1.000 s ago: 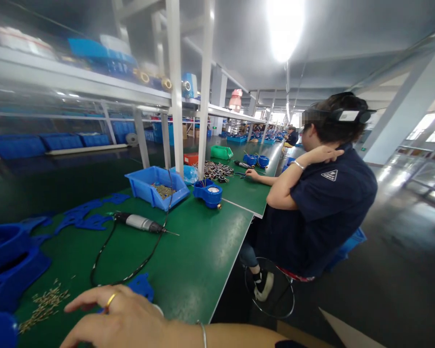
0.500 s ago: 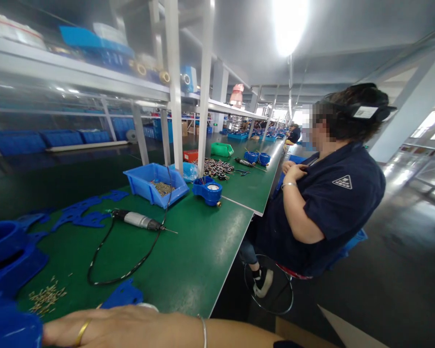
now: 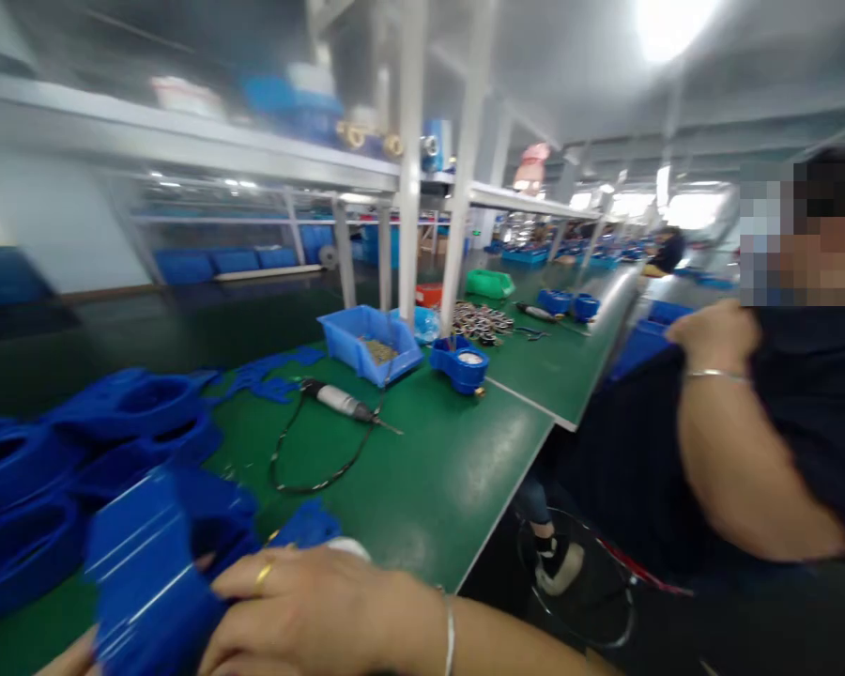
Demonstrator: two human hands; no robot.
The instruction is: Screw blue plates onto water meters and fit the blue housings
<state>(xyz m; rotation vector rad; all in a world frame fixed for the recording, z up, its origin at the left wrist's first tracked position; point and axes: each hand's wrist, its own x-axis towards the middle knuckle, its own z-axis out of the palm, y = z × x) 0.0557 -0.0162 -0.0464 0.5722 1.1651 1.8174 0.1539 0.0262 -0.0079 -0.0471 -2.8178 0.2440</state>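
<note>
Gripping a blue part at the table edge

The right hand (image 3: 310, 610) lies with its fingers curled over a blurred blue plastic part (image 3: 147, 573), just to its left, above the green table (image 3: 422, 488). A bit of the left hand (image 3: 63, 662) shows under the part; its grip I cannot tell. Beyond the right hand, well apart, stands an open blue bin (image 3: 370, 343) with small brass-coloured pieces inside. An electric screwdriver (image 3: 338, 401) lies between hand and bin.

Blurred blue housing (image 3: 147, 573); left hand (image 3: 60, 665) mostly off-frame.
</note>
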